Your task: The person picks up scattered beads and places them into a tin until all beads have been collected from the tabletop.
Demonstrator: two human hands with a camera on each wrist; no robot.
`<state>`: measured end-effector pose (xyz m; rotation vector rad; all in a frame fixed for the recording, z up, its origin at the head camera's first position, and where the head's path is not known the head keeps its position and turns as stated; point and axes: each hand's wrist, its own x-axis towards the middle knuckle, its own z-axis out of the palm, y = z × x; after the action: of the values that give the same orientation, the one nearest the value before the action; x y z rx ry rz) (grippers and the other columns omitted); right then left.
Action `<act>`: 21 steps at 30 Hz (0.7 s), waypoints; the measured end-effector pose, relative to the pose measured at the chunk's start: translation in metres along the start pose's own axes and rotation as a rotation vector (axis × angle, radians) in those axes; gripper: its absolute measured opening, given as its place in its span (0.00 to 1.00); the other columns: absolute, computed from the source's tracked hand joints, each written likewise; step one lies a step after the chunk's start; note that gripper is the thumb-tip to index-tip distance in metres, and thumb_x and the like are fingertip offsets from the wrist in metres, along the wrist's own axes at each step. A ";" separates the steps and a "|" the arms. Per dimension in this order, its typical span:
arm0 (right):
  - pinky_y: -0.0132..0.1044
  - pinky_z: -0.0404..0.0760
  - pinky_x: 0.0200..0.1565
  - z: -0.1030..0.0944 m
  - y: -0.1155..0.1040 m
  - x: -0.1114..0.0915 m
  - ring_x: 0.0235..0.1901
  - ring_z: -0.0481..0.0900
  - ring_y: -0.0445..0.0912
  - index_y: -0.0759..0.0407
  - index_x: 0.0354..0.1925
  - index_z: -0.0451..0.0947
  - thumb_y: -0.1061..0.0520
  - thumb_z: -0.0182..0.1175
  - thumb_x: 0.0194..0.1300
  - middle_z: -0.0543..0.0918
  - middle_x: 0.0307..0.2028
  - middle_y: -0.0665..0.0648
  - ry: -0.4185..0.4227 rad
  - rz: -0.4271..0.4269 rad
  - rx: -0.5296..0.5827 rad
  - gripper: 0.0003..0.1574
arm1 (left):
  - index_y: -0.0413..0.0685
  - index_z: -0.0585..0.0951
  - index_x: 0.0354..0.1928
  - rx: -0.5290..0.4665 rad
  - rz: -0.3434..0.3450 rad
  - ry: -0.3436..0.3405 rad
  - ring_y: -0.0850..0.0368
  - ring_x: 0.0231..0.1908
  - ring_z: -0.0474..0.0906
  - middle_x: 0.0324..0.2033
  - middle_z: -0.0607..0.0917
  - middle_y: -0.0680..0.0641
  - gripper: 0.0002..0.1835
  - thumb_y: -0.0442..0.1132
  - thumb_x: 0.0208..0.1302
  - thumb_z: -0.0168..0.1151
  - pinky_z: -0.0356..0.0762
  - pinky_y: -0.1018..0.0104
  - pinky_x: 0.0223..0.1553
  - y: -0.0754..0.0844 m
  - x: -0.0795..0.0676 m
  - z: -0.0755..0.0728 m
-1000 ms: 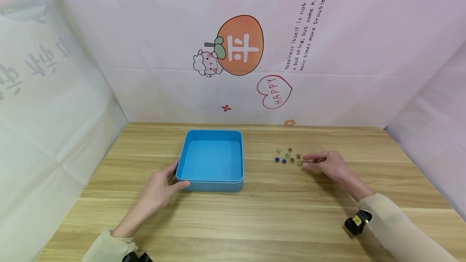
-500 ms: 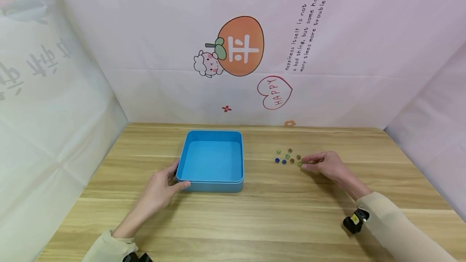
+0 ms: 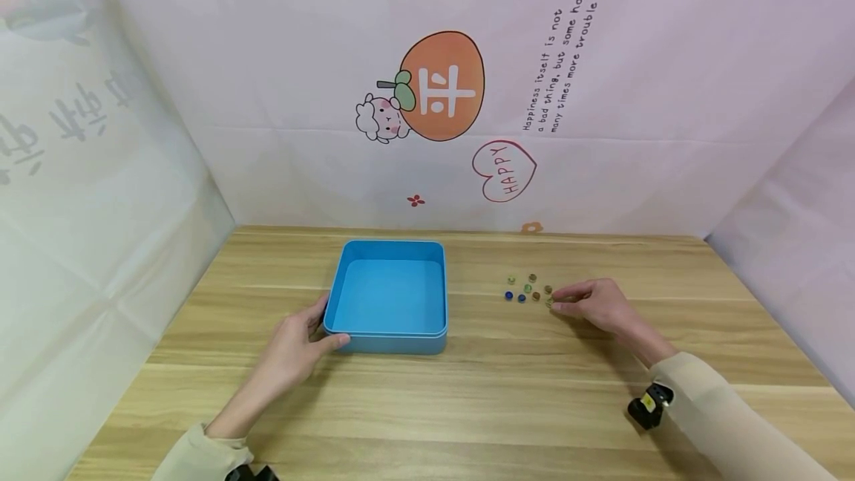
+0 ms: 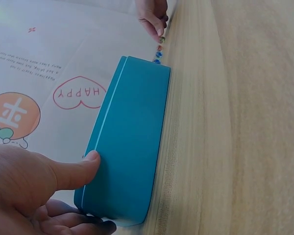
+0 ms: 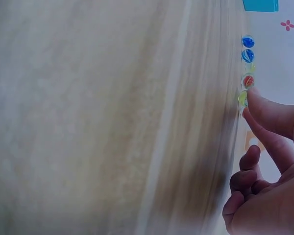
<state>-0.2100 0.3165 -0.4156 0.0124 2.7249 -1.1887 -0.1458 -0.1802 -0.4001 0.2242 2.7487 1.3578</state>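
A square blue open-topped box (image 3: 390,344) stands left of centre on the table in the head view. My left hand (image 3: 292,346) grips its near left corner, with the thumb on the front wall and the fingers curled under the side in the left wrist view. To the right lies a loose cluster of glass marbles, among them a dark blue marble (image 3: 509,295) and a brownish marble (image 3: 536,296). At the cluster's right edge my right hand (image 3: 599,305) pinches a yellow-green marble (image 5: 242,98) between thumb and forefinger, close to the tabletop; its other fingers are curled in.
The wood-grain table (image 3: 427,414) reaches back to a white printed cloth (image 3: 300,169) hanging upright behind it. More white cloth (image 3: 120,243) hangs at the left and right sides. A red-swirled marble (image 5: 248,81) sits right beside my right thumb.
My right hand has shifted slightly left, and its thumb and forefinger have closed on the yellow-green marble. The left hand and the box stay where they were.
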 end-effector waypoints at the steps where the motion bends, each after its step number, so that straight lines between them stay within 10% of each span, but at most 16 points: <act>1: 0.53 0.82 0.53 0.000 0.000 0.000 0.58 0.78 0.63 0.63 0.55 0.88 0.49 0.75 0.68 0.82 0.61 0.71 0.001 -0.005 -0.004 0.24 | 0.28 0.57 0.79 -0.001 0.000 0.000 0.34 0.71 0.66 0.74 0.64 0.27 0.46 0.40 0.71 0.72 0.71 0.44 0.67 0.000 0.000 0.000; 21: 0.55 0.82 0.54 0.002 -0.008 -0.004 0.59 0.77 0.66 0.63 0.52 0.89 0.50 0.74 0.68 0.83 0.60 0.71 0.021 -0.020 -0.040 0.21 | 0.28 0.57 0.80 -0.047 -0.003 0.002 0.35 0.71 0.66 0.75 0.63 0.27 0.46 0.37 0.71 0.72 0.72 0.46 0.66 0.000 0.001 0.000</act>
<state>-0.2066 0.3097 -0.4105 -0.0072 2.7731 -1.1456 -0.1465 -0.1804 -0.4005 0.2155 2.7140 1.4203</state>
